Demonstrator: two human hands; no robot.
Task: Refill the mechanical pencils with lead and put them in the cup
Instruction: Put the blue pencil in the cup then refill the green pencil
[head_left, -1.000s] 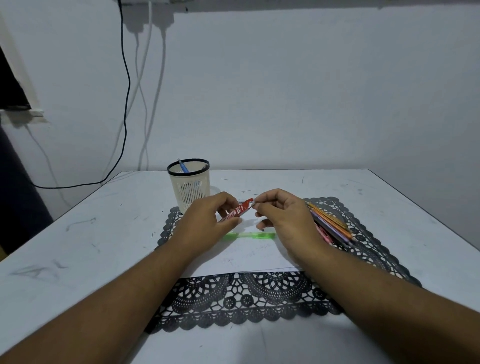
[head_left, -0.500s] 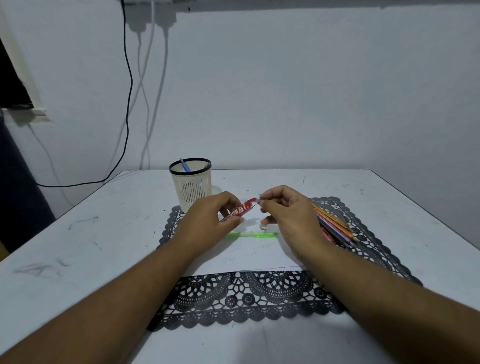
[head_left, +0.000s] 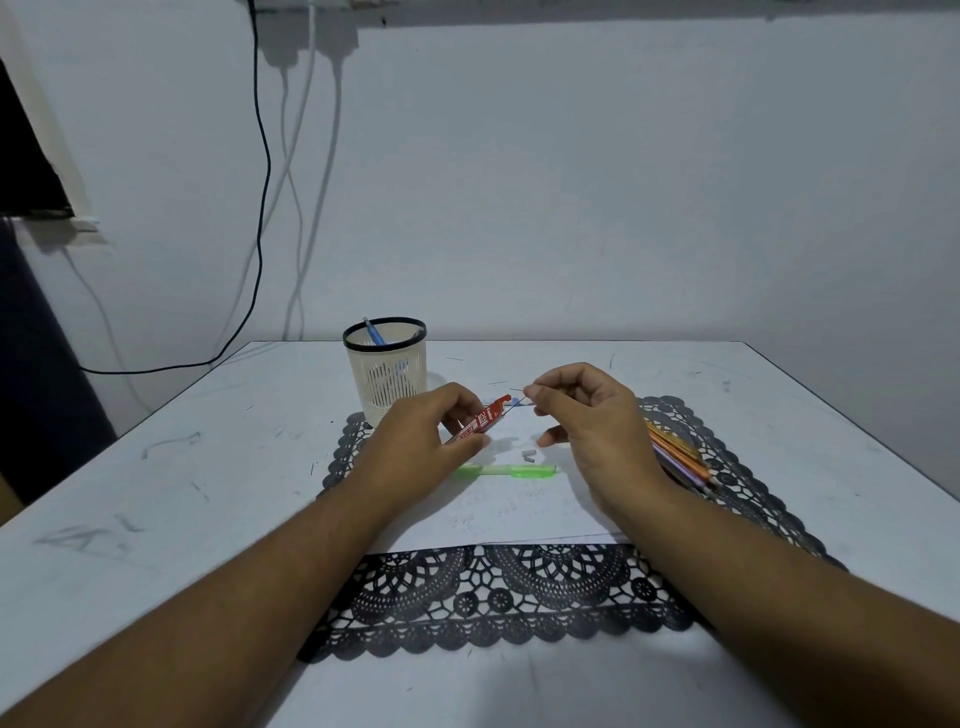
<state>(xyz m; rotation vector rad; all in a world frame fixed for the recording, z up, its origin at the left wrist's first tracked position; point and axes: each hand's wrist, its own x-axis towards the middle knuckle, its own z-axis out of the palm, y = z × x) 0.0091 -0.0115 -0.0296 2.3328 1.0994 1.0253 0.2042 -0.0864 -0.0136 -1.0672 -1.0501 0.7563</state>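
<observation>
Left grip (head_left: 426, 441) is curled round the red lead case (head_left: 480, 422), tilted up to the right, and right grip (head_left: 587, 415) pinches a thin lead (head_left: 519, 404) at the case's open end, fingertips tight together. Nearest us, the black lace mat (head_left: 493, 608) lies on the white desk (head_left: 156, 493), a white sheet (head_left: 519, 514) over it. On that sheet, below the hands, lies the green mechanical pencil (head_left: 511, 471), a tiny pale piece (head_left: 529, 455) just beside it. Right of the hand, a bundle of coloured pencils (head_left: 680, 460). Further back stands the cup (head_left: 385, 374), a blue pencil (head_left: 374, 331) inside.
</observation>
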